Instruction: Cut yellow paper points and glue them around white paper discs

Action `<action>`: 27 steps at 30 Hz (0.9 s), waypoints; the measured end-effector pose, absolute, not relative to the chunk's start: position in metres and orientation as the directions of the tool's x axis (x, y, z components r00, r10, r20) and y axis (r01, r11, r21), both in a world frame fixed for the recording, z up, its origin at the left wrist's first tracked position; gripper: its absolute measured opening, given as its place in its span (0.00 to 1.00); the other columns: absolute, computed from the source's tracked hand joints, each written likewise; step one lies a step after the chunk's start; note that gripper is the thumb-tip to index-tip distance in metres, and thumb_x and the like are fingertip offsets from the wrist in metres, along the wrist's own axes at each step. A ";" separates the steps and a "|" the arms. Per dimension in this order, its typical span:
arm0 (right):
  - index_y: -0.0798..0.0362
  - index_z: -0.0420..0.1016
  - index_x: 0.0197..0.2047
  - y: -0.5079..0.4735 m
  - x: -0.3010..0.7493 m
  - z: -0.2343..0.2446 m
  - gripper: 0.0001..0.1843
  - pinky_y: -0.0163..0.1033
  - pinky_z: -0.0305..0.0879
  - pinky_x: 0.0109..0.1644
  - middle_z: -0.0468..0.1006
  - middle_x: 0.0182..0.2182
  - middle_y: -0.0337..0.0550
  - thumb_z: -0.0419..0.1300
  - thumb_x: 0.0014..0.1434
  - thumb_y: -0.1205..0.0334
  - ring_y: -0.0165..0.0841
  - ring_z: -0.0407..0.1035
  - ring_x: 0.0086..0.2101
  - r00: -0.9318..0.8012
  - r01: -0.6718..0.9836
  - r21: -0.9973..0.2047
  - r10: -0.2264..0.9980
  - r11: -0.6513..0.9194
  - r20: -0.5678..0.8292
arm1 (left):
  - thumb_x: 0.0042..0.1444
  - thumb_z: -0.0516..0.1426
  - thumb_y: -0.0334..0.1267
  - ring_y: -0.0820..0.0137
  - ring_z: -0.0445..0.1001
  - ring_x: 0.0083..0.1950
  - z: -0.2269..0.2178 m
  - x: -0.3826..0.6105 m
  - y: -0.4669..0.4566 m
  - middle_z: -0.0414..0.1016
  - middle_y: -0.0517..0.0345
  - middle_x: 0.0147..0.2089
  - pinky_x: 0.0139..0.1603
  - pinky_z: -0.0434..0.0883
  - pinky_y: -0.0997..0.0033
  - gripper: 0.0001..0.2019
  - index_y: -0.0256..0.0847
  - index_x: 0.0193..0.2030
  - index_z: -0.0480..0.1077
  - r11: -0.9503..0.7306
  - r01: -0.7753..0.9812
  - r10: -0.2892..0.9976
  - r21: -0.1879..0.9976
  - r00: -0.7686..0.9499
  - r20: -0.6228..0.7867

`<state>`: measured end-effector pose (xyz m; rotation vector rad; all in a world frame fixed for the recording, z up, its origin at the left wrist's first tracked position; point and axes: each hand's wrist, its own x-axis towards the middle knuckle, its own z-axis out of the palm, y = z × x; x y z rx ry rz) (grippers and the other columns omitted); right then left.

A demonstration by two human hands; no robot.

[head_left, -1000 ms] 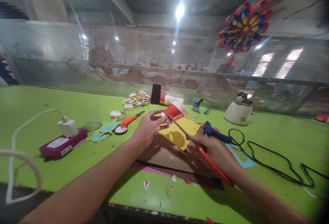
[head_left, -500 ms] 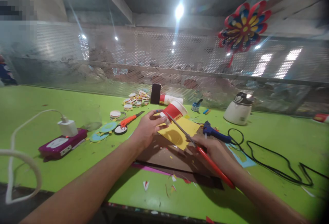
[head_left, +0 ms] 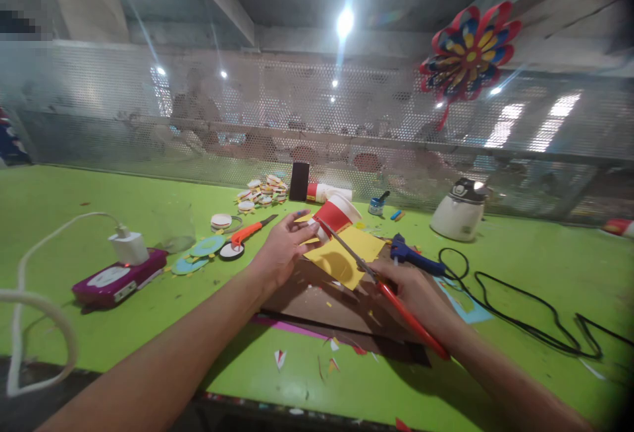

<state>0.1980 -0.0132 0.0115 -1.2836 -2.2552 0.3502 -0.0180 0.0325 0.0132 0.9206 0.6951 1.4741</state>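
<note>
My left hand (head_left: 284,247) is closed on a red and white paper cup (head_left: 337,213), tilted with its rim to the upper right. My right hand (head_left: 409,287) grips long red-handled scissors (head_left: 403,310), whose blades reach up and left to the cup's lower side. Whether the blades are cutting into the paper I cannot tell. Below the cup, a yellow paper sheet (head_left: 354,257) lies on a brown board (head_left: 317,293). Close to my right hand lies a blue glue gun (head_left: 416,257) with a black cord.
An orange utility knife (head_left: 247,230), blue paper rings (head_left: 208,245) and a purple power strip (head_left: 119,280) lie to the left. At the back are a pile of white discs (head_left: 262,191), a dark phone (head_left: 300,181) and stacked cups (head_left: 331,192). A white kettle-like pot (head_left: 458,214) stands right.
The cup has turned slightly in my left hand, and its red band sits a little differently against the blades. Both hands stay in nearly the same place.
</note>
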 end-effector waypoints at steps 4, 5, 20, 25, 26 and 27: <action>0.52 0.75 0.31 -0.015 0.197 0.013 0.09 0.32 0.59 0.35 0.76 0.28 0.35 0.53 0.58 0.66 0.33 0.69 0.32 -0.422 0.713 -0.465 0.851 0.525 0.313 | 0.49 0.62 0.27 0.68 0.76 0.37 0.015 -0.018 0.031 0.74 0.55 0.35 0.46 0.73 0.59 0.21 0.39 0.50 0.64 -0.121 -0.513 0.990 0.850 0.005 0.144; 0.52 0.74 0.30 -0.016 0.197 0.014 0.10 0.33 0.59 0.35 0.76 0.28 0.35 0.53 0.58 0.66 0.33 0.69 0.32 -0.421 0.712 -0.468 0.851 0.524 0.312 | 0.49 0.62 0.26 0.68 0.76 0.37 0.015 -0.018 0.031 0.74 0.55 0.35 0.45 0.73 0.59 0.21 0.38 0.50 0.64 -0.124 -0.517 0.989 0.847 0.000 0.145; 0.52 0.77 0.32 -0.013 0.200 0.009 0.10 0.32 0.59 0.31 0.77 0.26 0.35 0.54 0.57 0.62 0.32 0.67 0.28 -0.409 0.740 -0.434 0.856 0.514 0.316 | 0.49 0.61 0.24 0.69 0.75 0.38 0.013 -0.014 0.031 0.71 0.51 0.43 0.49 0.72 0.57 0.23 0.37 0.52 0.64 -0.198 -0.443 0.979 0.874 -0.055 0.194; 0.52 0.78 0.30 -0.014 0.201 0.008 0.13 0.35 0.62 0.33 0.78 0.26 0.40 0.54 0.56 0.57 0.36 0.69 0.29 -0.392 0.753 -0.408 0.850 0.516 0.351 | 0.49 0.61 0.26 0.67 0.75 0.40 0.014 -0.014 0.028 0.72 0.49 0.46 0.50 0.71 0.57 0.25 0.38 0.54 0.63 -0.202 -0.413 0.978 0.888 -0.039 0.204; 0.52 0.78 0.29 -0.014 0.202 0.008 0.13 0.36 0.62 0.33 0.78 0.26 0.41 0.55 0.56 0.57 0.37 0.69 0.30 -0.384 0.756 -0.405 0.850 0.514 0.361 | 0.49 0.62 0.26 0.67 0.75 0.40 0.014 -0.014 0.028 0.72 0.49 0.46 0.50 0.71 0.58 0.25 0.38 0.55 0.63 -0.200 -0.410 0.978 0.890 -0.035 0.204; 0.52 0.78 0.29 -0.014 0.202 0.008 0.12 0.37 0.63 0.34 0.79 0.27 0.41 0.55 0.55 0.56 0.38 0.69 0.31 -0.379 0.756 -0.407 0.849 0.513 0.367 | 0.49 0.62 0.26 0.67 0.75 0.40 0.014 -0.014 0.028 0.72 0.48 0.46 0.50 0.71 0.58 0.25 0.38 0.55 0.63 -0.199 -0.410 0.978 0.890 -0.034 0.204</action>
